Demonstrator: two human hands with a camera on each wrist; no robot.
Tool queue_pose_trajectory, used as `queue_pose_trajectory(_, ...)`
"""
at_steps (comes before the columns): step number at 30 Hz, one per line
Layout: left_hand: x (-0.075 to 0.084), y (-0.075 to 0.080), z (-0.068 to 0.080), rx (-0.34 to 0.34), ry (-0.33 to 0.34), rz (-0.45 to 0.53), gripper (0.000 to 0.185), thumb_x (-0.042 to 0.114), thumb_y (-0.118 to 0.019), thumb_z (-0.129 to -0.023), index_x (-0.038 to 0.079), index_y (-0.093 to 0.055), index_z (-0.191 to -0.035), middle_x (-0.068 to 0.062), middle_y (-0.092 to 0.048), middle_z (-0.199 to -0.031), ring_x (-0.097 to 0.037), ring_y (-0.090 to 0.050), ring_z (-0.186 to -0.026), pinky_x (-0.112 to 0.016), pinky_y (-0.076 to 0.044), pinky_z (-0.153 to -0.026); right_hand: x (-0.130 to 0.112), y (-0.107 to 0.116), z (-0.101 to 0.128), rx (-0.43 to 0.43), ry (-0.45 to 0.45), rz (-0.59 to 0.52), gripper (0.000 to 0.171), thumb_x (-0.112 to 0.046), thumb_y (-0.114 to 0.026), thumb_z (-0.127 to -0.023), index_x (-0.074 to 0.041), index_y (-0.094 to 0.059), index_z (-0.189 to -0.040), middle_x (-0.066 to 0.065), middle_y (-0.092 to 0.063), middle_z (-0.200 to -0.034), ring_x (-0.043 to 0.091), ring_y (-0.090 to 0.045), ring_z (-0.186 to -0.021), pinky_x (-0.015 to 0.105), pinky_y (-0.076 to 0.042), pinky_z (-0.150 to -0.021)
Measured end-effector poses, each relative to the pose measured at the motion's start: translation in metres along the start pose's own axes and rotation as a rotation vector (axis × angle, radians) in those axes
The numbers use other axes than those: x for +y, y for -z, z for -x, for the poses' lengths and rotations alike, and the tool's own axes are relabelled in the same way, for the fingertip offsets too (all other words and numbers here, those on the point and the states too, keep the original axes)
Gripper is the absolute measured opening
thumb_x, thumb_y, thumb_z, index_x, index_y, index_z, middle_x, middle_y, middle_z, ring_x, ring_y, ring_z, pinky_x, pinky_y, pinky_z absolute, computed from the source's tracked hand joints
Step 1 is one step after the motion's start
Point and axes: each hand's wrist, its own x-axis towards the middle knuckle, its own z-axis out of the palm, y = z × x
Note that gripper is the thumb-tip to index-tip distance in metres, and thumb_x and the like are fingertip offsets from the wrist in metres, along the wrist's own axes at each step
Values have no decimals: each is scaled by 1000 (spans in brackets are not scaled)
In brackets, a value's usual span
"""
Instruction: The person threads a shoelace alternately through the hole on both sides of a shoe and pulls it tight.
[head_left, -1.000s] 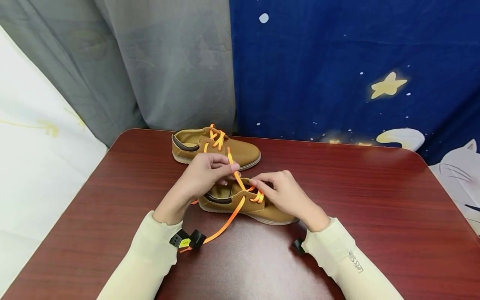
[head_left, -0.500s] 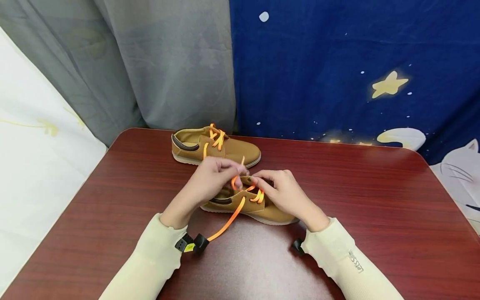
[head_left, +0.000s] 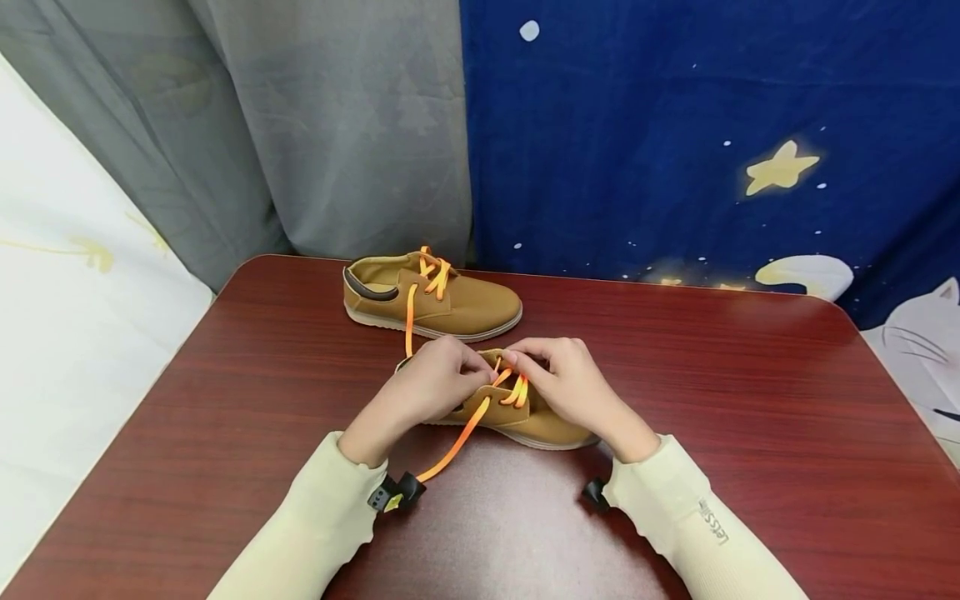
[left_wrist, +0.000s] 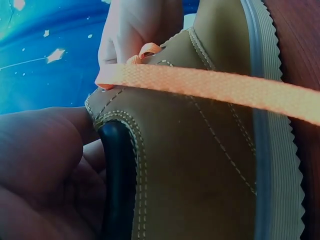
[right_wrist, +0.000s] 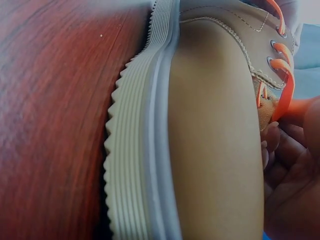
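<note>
A tan lace-up shoe (head_left: 551, 429) stands on the table, toe to the right, with orange shoelace (head_left: 465, 437) through its eyelets. My left hand (head_left: 435, 383) reaches over its opening, thumb and fingertips pinching the lace's other end close to the far eyelet flap. With thumb and forefinger, my right hand (head_left: 573, 387) pinches that far flap beside the crossed laces. In the left wrist view, one strand of shoelace (left_wrist: 200, 87) runs across the shoe's side (left_wrist: 180, 150). The right wrist view shows the sole edge (right_wrist: 135, 150) on the table, my right fingers curled behind the shoe.
Behind it stands a matching tan shoe (head_left: 480, 308) with loosely crossed orange laces, one strand hanging down its near side. Both rest on a dark red wooden table (head_left: 750, 400). Grey curtain (head_left: 360, 125) and blue starry curtain (head_left: 637, 167) hang at the back.
My left hand has moved right and down with the lace end, from above the shoe to inside its opening by the far flap. My right hand keeps its place.
</note>
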Motion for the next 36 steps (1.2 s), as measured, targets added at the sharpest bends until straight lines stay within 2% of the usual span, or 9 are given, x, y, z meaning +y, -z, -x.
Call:
queue_pose_trajectory(8, 2, -3, 0, 45, 22, 4, 18, 18, -66, -97, 15, -79, -85, 8, -39, -53, -9, -35, -48, -23, -24, -46, 0, 1, -1, -19, -26, -46, 22, -29, -60, -102, -19, -79, -104, -8, -77, -94, 6, -65, -83, 25, -53, -77)
queue_pose_trajectory(12, 3, -4, 0, 69, 36, 7, 17, 20, -66, -98, 15, -79, -88, 7, -36, -52, -9, -33, -47, -23, -23, -46, 0, 0, -3, -38, -135, -145, 24, -30, -59, -103, -18, -79, -104, -5, -77, -95, 9, -62, -84, 25, -49, -79)
queue_pose_trajectory(17, 4, -6, -1, 111, 50, -17, 19, 22, -66, -98, 18, -79, -85, 8, -35, -52, -10, -33, -47, -24, -23, -47, -3, -5, -7, -49, -299, -324, 20, -29, -68, -97, -14, -81, -103, 1, -79, -101, 8, -65, -98, 23, -50, -87)
queue_pose_trajectory(21, 5, -7, -1, 118, 71, -31, 16, 23, -67, -97, 19, -80, -87, 8, -35, -51, -10, -33, -47, -25, -25, -47, -7, -8, -9, -8, -346, -438, 18, -22, -72, -93, -8, -81, -101, 6, -79, -98, 9, -66, -95, 21, -51, -81)
queue_pose_trajectory(25, 7, -5, 0, 137, 56, -75, 17, 26, -69, -96, 20, -79, -83, 8, -40, -53, -9, -38, -50, -25, -28, -49, -9, -10, -9, 21, -353, -448, 18, -20, -72, -93, -5, -80, -100, 7, -78, -95, 8, -64, -90, 20, -50, -77)
queue_pose_trajectory(29, 6, 2, 2, 247, 0, -156, 13, 28, -75, -91, 21, -76, -81, 9, -61, -65, -8, -54, -59, -26, -41, -55, -9, -9, -10, 28, -355, -428, 19, -20, -71, -95, -5, -80, -99, 6, -78, -93, 9, -63, -89, 20, -49, -78)
queue_pose_trajectory(32, 1, 6, 4, 337, -98, -259, 7, 21, -81, -86, 19, -78, -92, 6, -73, -87, -14, -65, -82, -33, -53, -72, -10, -7, -11, 19, -342, -406, 19, -21, -69, -96, -5, -79, -100, 4, -75, -89, 10, -62, -87, 21, -48, -77)
queue_pose_trajectory(34, -4, 7, 2, 348, -177, -316, 12, 17, -81, -86, 17, -78, -97, 3, -76, -96, -17, -68, -93, -37, -55, -83, -11, -5, -12, 11, -322, -376, 19, -22, -69, -96, -6, -79, -99, 2, -74, -88, 12, -60, -86, 22, -47, -76)
queue_pose_trajectory(36, -8, 6, 0, 323, -235, -336, 13, 15, -79, -88, 17, -79, -101, 2, -76, -100, -19, -69, -98, -38, -55, -87, -12, -3, -14, -1, -299, -341, 19, -22, -69, -96, -6, -80, -100, 3, -73, -87, 13, -59, -84, 22, -46, -74)
